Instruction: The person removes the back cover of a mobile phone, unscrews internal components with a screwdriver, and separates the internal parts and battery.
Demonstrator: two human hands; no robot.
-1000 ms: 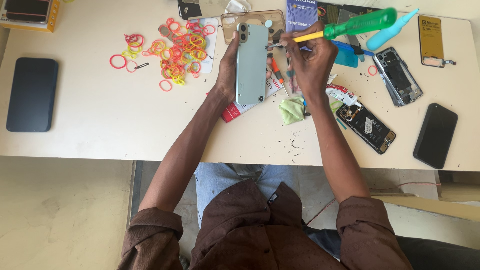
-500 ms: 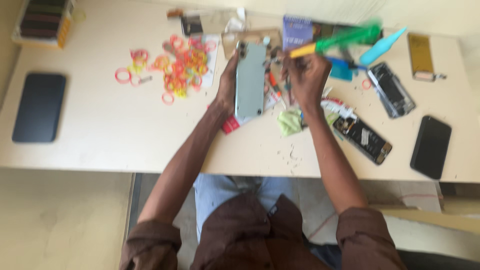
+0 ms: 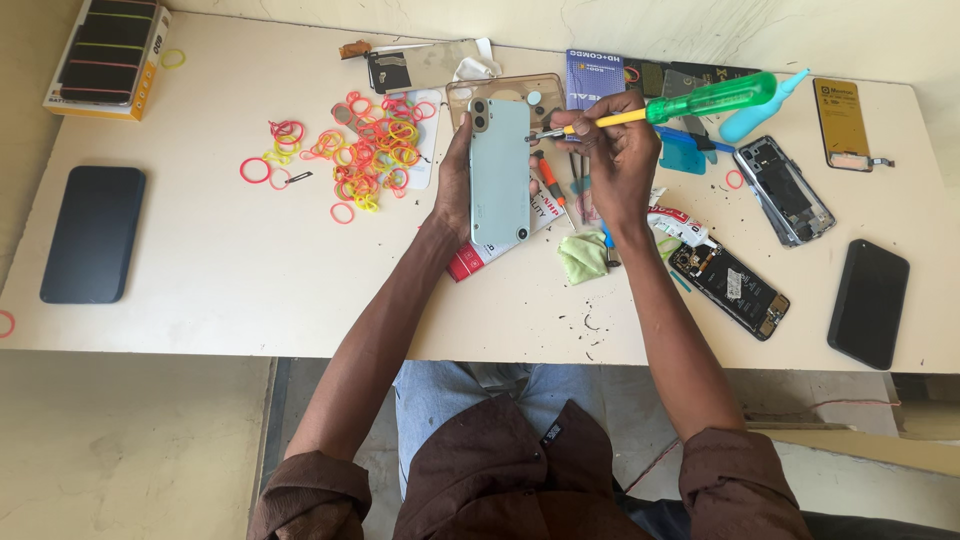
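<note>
Clearly the left hand [image 3: 455, 185] grips a pale-green smartphone [image 3: 500, 172] upright, while the right hand [image 3: 618, 150] pinches a green-handled, yellow-shafted screwdriver [image 3: 660, 108] against its edge. Should the tip slip, it could gouge the back or jab the left hand's fingers.

Phone repair bench: opened phones [image 3: 728, 286], screwdriver [image 3: 690, 103].

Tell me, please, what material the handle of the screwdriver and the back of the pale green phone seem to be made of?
The screwdriver in the right hand has a green see-through handle, probably hard glossy plastic; its neck is opaque yellow. The pale green phone in the left hand has a smooth, evenly coloured matte back, likely plastic, though frosted glass cannot be excluded.
</note>
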